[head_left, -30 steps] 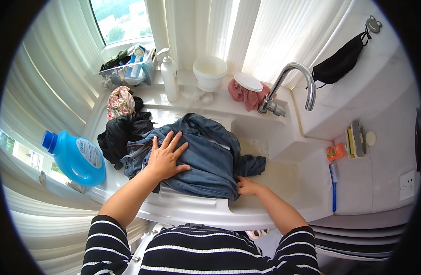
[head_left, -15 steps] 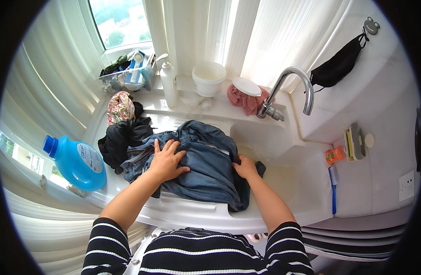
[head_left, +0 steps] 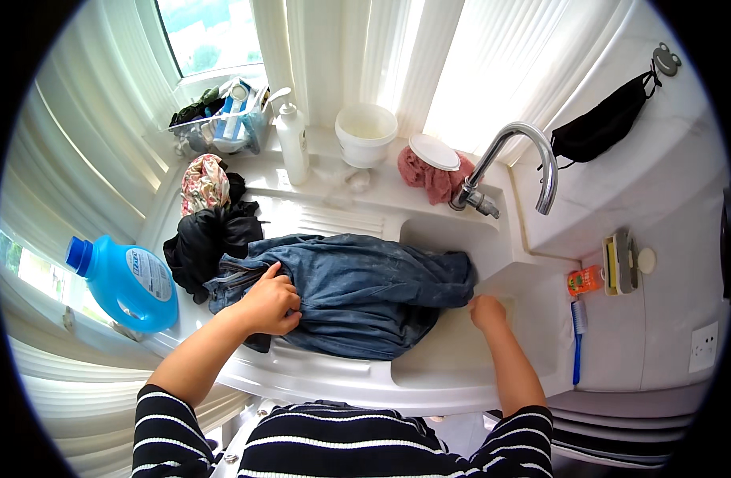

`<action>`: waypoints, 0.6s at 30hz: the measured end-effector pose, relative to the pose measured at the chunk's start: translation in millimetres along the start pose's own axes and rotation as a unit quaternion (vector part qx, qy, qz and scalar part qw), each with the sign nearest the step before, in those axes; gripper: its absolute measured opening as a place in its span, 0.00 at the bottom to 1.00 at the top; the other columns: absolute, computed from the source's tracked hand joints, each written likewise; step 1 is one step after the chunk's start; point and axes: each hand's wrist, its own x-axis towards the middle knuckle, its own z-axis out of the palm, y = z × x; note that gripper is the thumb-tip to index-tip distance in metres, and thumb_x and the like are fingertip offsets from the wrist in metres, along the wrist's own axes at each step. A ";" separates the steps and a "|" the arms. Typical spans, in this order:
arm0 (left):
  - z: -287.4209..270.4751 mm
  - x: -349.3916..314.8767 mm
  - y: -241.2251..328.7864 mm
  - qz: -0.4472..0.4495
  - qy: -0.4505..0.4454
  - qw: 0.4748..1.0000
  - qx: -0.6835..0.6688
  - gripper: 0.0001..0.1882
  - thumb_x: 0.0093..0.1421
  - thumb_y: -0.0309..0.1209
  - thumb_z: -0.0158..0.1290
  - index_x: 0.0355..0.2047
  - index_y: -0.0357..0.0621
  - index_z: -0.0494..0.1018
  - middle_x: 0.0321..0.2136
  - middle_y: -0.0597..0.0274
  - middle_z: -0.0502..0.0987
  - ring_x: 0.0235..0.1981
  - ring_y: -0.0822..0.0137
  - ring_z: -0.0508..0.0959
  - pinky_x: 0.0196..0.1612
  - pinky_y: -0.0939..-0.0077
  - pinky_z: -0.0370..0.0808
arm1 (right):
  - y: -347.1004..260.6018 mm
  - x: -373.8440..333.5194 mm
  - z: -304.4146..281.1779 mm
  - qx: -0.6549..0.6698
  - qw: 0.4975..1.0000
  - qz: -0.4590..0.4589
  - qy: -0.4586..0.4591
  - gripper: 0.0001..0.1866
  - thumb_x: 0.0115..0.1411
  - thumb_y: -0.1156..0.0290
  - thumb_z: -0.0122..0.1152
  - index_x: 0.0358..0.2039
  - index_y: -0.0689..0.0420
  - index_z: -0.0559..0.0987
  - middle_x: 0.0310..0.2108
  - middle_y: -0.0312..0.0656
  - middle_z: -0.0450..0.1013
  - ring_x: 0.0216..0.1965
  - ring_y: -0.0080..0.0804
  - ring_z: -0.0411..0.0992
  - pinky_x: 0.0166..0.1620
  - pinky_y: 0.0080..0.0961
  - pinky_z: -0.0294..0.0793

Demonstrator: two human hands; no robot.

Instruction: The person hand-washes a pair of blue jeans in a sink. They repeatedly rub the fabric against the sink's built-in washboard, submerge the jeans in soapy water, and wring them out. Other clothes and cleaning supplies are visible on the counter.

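Blue denim jeans lie stretched across the ribbed drainboard and over the left part of the sink basin. They look damp and creased. The waist end is bunched at the left, the legs run to the right. My left hand is closed on the cloth near the waist end, fingers curled into it. At the other end my right hand is closed at the hem, over the basin; its fingertips are partly hidden. Against the waist end lies a heap of black clothing, with a floral cloth behind it.
At the left stands a blue detergent bottle. Along the back are a clear bin, a white pump bottle, a white tub and a pink cloth. A chrome faucet arches over the basin; a blue brush lies right.
The jeans have been spread out flatter, their far fold gone and the leg end drawn right. My right hand has moved right with the hem; my left hand has curled from flat to closed.
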 end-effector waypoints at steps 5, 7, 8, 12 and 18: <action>-35.0 49.2 15.0 -0.126 0.025 0.988 -0.084 0.14 0.55 0.41 0.61 0.23 0.43 0.79 0.24 0.56 0.79 0.32 0.54 0.79 0.38 0.60 0.74 | -37.8 -10.8 -28.3 0.105 0.992 -0.070 -0.027 0.23 0.54 0.64 0.66 0.51 0.50 0.78 0.54 0.43 0.74 0.53 0.45 0.71 0.52 0.40 0.73; -29.5 67.5 9.7 -0.145 0.124 0.979 -0.077 0.12 0.56 0.40 0.60 0.30 0.44 0.80 0.31 0.55 0.80 0.39 0.54 0.78 0.44 0.60 0.73 | -63.0 -5.5 -26.4 0.181 0.960 -0.205 0.064 0.24 0.51 0.67 0.68 0.51 0.51 0.77 0.54 0.44 0.73 0.57 0.46 0.68 0.56 0.39 0.70; -17.7 72.7 1.4 -0.138 0.168 0.976 -0.027 0.12 0.56 0.40 0.60 0.32 0.45 0.79 0.33 0.55 0.79 0.41 0.53 0.77 0.46 0.59 0.71 | -71.9 4.2 -14.5 0.212 0.926 -0.296 0.101 0.25 0.49 0.69 0.69 0.50 0.52 0.77 0.53 0.44 0.73 0.58 0.46 0.66 0.57 0.38 0.69; 16.5 76.7 -23.9 -0.199 0.175 0.962 0.072 0.14 0.58 0.40 0.58 0.40 0.46 0.78 0.39 0.57 0.79 0.49 0.52 0.74 0.54 0.55 0.65 | -102.3 5.7 8.7 0.191 0.942 -0.274 -0.033 0.17 0.46 0.68 0.68 0.39 0.54 0.78 0.44 0.49 0.76 0.51 0.49 0.71 0.51 0.40 0.73; -1.9 71.9 -66.3 -0.256 0.330 0.907 0.046 0.12 0.63 0.37 0.52 0.30 0.40 0.72 0.26 0.48 0.76 0.30 0.45 0.76 0.35 0.57 0.72 | -81.4 29.5 -65.8 0.203 0.907 -0.159 0.335 0.07 0.42 0.79 0.55 0.23 0.54 0.69 0.20 0.45 0.72 0.25 0.54 0.71 0.29 0.49 0.67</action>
